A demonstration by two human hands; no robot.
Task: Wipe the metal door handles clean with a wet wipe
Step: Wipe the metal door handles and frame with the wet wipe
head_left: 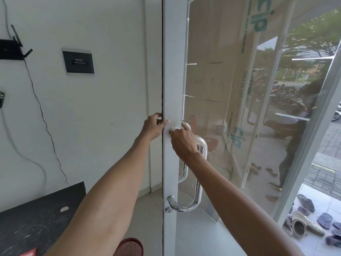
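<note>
White door frame: left hand grips its edge.

Right hand hides the handle top — wipe barely visible.

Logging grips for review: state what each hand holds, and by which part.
Right hand presses a white wet wipe against the top bend of the metal door handle. Left hand grips the door frame edge, thumb in front.

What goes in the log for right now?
left hand: gripping door edge | right hand: pressing wipe at handle top | lower handle: untouched
</note>
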